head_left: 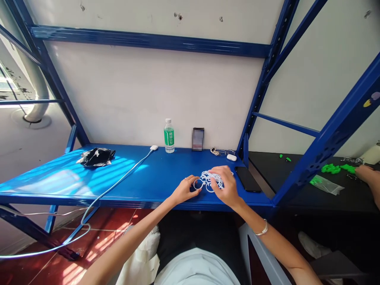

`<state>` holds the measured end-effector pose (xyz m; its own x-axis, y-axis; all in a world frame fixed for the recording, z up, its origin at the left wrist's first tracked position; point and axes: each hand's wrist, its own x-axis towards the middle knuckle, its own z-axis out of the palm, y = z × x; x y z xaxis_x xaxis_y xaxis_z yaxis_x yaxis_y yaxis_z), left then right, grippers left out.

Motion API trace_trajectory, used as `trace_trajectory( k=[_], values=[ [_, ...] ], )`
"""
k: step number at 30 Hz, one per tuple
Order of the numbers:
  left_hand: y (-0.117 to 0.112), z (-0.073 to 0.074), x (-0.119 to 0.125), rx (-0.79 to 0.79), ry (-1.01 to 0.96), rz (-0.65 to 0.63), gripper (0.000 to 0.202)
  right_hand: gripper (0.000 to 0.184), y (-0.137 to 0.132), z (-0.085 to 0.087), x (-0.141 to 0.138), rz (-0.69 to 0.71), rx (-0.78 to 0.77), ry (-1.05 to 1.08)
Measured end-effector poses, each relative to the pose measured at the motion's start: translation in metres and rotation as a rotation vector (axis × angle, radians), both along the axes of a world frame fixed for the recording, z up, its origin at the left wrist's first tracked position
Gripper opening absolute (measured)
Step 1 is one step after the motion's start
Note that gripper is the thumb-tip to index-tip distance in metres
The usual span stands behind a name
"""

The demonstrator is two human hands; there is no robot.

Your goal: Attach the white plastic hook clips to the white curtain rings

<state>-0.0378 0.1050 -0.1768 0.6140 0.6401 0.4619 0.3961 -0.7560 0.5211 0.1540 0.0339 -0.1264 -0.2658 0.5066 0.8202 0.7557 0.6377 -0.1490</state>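
My left hand pinches a thin white ring between thumb and fingers, just above the front part of the blue shelf top. Beside it is a tangled heap of small white rings, some seemingly linked; their exact kind cannot be made out. Curled over the right side of this heap, my right hand has thumb and fingers closed about some of the rings. Its palm hides part of the heap. A bracelet circles my right wrist.
A black phone lies right of my hands, near a white earbud case. Behind stand a water bottle and a propped device. A crumpled black bag and white cable lie left. Another person's hand is right.
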Motion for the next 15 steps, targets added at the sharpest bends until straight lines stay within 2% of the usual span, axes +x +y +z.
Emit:
trace_trajectory(
  k=[4,7,15],
  values=[
    [0.001,-0.002,0.001,-0.005,-0.019,0.004,0.044,0.023,0.016,-0.028,-0.001,-0.027,-0.126,0.014],
    [0.002,-0.002,0.001,-0.008,-0.020,0.001,0.045,0.023,0.023,-0.044,0.001,-0.033,-0.158,-0.024],
    [0.002,0.000,0.000,-0.022,-0.002,-0.021,0.046,0.021,0.023,-0.049,0.002,0.001,-0.158,-0.072]
  ],
)
